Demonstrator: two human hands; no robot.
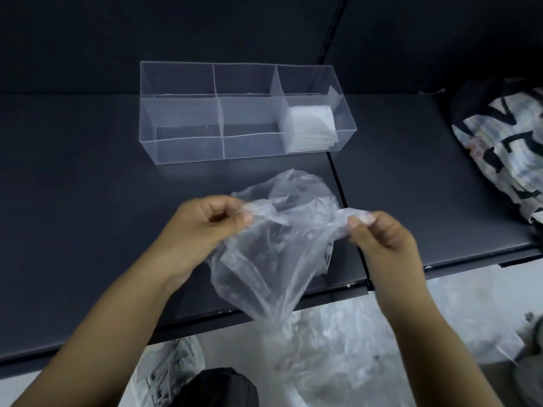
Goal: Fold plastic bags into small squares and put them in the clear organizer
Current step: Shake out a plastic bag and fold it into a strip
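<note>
Left hand (202,227), right hand (382,239) pinch plastic bag (264,268), stretched between grips.

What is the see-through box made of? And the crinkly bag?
The box looks like hard clear plastic, probably acrylic: its walls stand straight, with sharp edges and a faint shine. The bag looks like thin, soft plastic film: it wrinkles, droops and lets the dark shelf show through.

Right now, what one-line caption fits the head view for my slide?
Left hand and right hand pinch a crumpled plastic bag; folded squares lie in the right end of the clear organizer.
</note>
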